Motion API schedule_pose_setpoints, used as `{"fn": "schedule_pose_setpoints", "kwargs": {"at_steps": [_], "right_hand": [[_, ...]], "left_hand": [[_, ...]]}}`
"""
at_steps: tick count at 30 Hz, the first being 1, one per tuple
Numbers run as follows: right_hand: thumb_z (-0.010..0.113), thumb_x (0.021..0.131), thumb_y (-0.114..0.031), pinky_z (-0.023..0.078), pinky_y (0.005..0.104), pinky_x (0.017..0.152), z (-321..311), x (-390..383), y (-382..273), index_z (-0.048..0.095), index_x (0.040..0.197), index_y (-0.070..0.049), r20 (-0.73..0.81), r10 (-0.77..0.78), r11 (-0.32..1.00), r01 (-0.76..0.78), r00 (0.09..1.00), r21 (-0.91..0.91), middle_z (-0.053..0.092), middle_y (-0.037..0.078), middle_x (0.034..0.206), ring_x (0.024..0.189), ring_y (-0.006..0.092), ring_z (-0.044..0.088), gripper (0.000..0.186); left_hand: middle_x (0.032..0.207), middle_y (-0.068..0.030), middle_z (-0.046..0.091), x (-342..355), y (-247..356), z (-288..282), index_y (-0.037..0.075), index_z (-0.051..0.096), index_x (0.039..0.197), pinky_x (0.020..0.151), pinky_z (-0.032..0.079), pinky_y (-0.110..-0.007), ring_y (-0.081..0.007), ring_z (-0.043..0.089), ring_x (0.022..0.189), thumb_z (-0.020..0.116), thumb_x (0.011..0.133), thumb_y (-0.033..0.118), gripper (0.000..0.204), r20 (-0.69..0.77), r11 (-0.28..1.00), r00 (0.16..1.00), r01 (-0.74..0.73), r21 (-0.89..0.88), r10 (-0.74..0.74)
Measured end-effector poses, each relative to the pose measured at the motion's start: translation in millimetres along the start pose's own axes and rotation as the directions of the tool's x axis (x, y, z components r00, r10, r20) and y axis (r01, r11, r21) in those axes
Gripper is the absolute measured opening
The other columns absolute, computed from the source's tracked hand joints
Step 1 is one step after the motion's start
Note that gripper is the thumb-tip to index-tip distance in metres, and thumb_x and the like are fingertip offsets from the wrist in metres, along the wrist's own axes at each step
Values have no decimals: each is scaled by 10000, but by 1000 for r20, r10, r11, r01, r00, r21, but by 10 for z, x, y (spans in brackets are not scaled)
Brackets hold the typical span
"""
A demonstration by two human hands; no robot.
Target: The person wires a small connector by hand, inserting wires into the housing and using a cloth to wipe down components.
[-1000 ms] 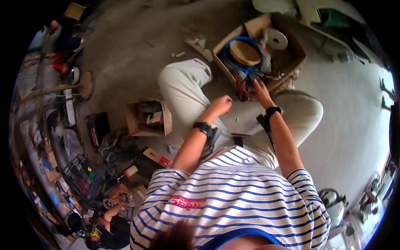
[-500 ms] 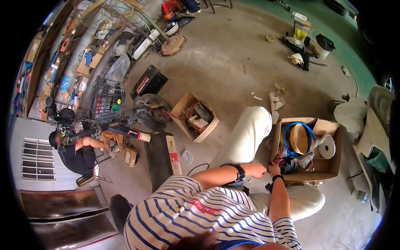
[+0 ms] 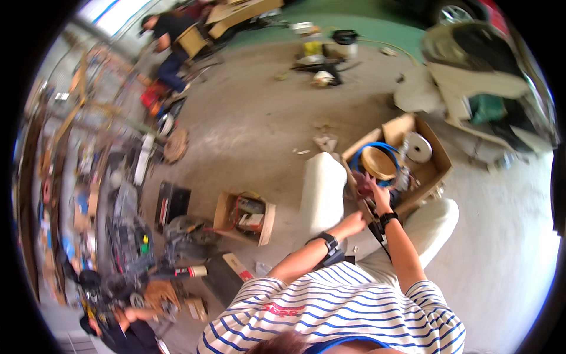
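My left hand (image 3: 355,223) is closed just outside the cardboard box (image 3: 420,196). A dark, narrow thing (image 3: 372,218) lies beside its fingers; what they hold, if anything, I cannot make out. My right hand (image 3: 380,192) reaches over the box's near left side with fingers stretched and apart, at a dark red cloth (image 3: 361,184). Beyond the fingers, inside the box, are a coil of blue tubing (image 3: 355,158), a round tan ring-shaped roll (image 3: 378,163) and a white spool (image 3: 418,147). Darker parts near the right hand are partly hidden.
A smaller cardboard box (image 3: 268,224) with parts stands to the left, near a black battery-like case (image 3: 173,203). Cream vehicle panels (image 3: 454,88) lie beyond on the right. One person (image 3: 132,330) sits lower left; another (image 3: 171,44) is at the far left.
The view has swung right, so everything appears shifted and turned. My hands were together by the box; now the right hand has moved apart, over the box, while the left stays outside.
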State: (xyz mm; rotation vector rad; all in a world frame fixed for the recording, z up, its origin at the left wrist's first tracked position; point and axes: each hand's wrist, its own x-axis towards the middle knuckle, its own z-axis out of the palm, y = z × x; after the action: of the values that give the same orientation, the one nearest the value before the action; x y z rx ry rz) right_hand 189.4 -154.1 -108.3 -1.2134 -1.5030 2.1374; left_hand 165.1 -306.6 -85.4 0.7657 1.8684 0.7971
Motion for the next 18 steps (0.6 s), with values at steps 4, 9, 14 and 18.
{"fn": "schedule_pose_setpoints", "kwargs": {"at_steps": [4,9,14,18], "right_hand": [[610,830,-286,433,191,581,-411,-645,-770,612,807,-19,56,-131,969,115,990,219,618,29,739,638,84,568,268],[677,783,-193,382,184,542,-682,-1227,-777,450,779,-92,-22,-218,969,219,976,115,474,-38,673,595,46,459,248],[617,785,-70,408,208,731,-822,-1199,-529,508,952,-50,25,-247,940,234,969,248,525,-15,847,794,75,505,201],[528,746,-47,389,215,704,-807,-978,-323,521,890,-67,32,-156,978,149,987,149,500,-17,800,758,83,474,145]], "left_hand": [[1040,-102,520,-20,526,-19,96,220,1299,715,494,-330,-209,601,824,460,860,199,510,29,657,998,62,-751,-61],[1093,-97,554,25,834,-2,97,341,1248,798,480,-356,-192,573,937,478,870,202,415,201,491,920,12,-871,335],[1039,-15,564,6,898,3,64,517,1150,798,417,-245,-103,525,947,569,850,273,369,136,683,959,-73,-726,247],[1015,-26,571,49,812,91,19,512,1144,807,406,-247,-99,514,913,597,817,203,385,-64,704,975,-197,-682,211]]}}
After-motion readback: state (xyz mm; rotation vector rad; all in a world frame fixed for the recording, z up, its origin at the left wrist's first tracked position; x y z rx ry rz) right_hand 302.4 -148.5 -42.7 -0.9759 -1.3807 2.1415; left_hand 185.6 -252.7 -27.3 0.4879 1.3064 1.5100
